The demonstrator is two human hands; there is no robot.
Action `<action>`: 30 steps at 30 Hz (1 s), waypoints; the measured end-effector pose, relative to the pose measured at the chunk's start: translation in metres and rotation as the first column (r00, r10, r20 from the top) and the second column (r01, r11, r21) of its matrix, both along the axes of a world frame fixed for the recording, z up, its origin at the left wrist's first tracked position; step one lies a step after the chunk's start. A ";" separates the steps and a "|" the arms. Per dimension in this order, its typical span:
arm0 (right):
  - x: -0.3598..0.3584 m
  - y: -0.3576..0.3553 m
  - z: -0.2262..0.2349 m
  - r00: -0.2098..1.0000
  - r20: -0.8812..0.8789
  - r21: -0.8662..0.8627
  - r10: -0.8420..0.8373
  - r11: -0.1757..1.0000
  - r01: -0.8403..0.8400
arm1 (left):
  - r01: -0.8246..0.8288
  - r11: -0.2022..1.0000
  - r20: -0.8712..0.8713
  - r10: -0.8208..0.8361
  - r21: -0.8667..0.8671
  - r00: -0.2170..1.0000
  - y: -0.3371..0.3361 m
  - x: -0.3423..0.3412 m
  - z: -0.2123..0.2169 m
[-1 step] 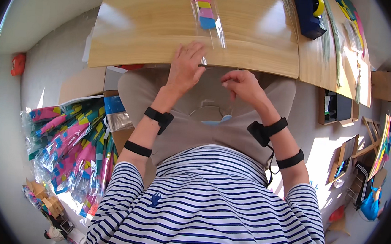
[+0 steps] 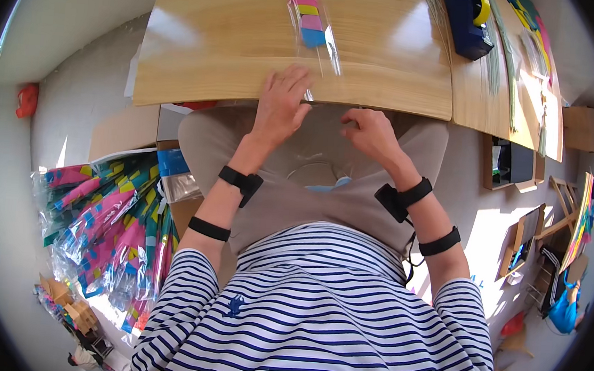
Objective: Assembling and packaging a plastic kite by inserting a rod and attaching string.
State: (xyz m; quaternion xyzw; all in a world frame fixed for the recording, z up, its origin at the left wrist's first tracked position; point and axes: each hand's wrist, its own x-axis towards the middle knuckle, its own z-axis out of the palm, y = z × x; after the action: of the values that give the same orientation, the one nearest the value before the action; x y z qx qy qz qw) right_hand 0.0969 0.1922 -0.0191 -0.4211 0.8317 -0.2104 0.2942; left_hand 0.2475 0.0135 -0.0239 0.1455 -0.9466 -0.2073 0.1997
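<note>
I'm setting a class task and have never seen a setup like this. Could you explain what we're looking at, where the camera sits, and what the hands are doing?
There is no machine here: these are a person's bare hands. A wide fisheye camera on their head looks down, so straight edges bend toward the rim. Black straps circle both forearms.

On the wooden table lies a pink, yellow and blue piece in a clear sleeve. Toward the right sits a dark blue tape dispenser with a yellow roll.

The left hand is at the table's near edge, fingers extended, close to the sleeve's lower end. The right hand is curled above the lap; whether it holds anything is unclear.
</note>
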 end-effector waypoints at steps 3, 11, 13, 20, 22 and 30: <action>-0.003 -0.003 0.003 0.998 -0.050 -0.193 -0.038 0.981 0.028 | -0.010 1.000 -0.027 0.009 -0.009 1.000 -0.004 0.000 -0.002; 0.003 -0.039 0.050 0.889 -0.440 -0.390 0.128 0.864 -0.318 | -0.040 0.998 -0.081 0.037 -0.039 0.996 -0.004 0.003 -0.002; -0.001 -0.047 0.036 0.840 -0.497 -0.332 0.219 0.846 -0.417 | -0.030 0.999 -0.080 0.027 -0.039 0.996 -0.004 0.005 0.000; -0.012 -0.035 0.016 0.855 -0.457 -0.241 0.247 0.890 -0.386 | -0.047 0.998 -0.168 0.055 0.049 0.984 -0.003 0.015 0.006; -0.012 -0.032 0.016 0.854 -0.461 -0.253 0.243 0.886 -0.388 | -0.043 0.996 -0.205 0.060 0.082 0.977 -0.003 0.017 0.008; -0.013 -0.044 0.004 0.926 -0.375 -0.495 0.044 0.835 -0.240 | -0.133 0.968 -0.182 0.173 0.211 0.968 -0.006 0.015 0.007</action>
State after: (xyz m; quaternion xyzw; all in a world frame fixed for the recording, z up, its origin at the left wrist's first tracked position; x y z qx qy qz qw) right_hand 0.0839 0.1483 -0.0146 -0.5780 0.7451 -0.3317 0.0288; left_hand 0.2621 0.0079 -0.0165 0.2160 -0.8825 -0.2976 0.2933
